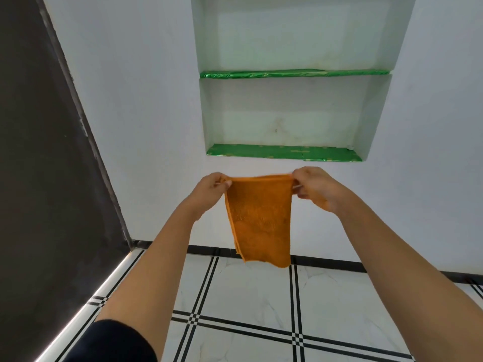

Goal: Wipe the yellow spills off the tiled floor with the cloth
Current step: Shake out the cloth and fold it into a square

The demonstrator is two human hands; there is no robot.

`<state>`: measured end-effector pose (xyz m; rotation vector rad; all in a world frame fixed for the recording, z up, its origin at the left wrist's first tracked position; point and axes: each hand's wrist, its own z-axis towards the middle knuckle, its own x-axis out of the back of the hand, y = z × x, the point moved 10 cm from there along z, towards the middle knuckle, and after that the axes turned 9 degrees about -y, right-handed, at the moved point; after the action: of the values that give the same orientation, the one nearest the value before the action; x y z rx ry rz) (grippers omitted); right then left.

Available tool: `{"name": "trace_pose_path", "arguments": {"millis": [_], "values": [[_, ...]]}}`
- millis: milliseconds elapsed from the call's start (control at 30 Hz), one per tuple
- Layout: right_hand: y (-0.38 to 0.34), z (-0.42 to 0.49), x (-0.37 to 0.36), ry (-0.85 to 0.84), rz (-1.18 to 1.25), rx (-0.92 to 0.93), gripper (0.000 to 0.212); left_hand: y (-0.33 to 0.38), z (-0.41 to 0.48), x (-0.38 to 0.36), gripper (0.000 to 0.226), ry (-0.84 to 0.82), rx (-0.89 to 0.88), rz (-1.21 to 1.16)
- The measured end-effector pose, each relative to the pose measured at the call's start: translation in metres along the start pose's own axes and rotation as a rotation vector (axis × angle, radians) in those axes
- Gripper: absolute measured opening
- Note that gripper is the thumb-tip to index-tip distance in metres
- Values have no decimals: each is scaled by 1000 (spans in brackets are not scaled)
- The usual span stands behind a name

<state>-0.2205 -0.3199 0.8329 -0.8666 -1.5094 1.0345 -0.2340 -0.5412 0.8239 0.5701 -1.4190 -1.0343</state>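
An orange cloth [260,220] hangs in the air in front of the white wall, folded over so two layers show at its left edge. My left hand [213,190] pinches its top left corner and my right hand [317,188] pinches its top right corner, with the top hem stretched taut between them. Both arms reach forward at about chest height. Below lies the white tiled floor [251,296] with black stripe lines. No yellow spill shows on the part of the floor in view.
A recessed wall niche [292,111] with two green-lined shelves sits above the hands. A dark grey wall [47,178] runs along the left, with a bright strip at its base. A black skirting band [326,261] edges the white wall.
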Motion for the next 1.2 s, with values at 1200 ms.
{"name": "trace_pose_path", "arguments": {"millis": [1200], "values": [[13, 24, -95, -309, 507, -33, 45, -85, 1, -21, 67, 116, 408, -1120]]}}
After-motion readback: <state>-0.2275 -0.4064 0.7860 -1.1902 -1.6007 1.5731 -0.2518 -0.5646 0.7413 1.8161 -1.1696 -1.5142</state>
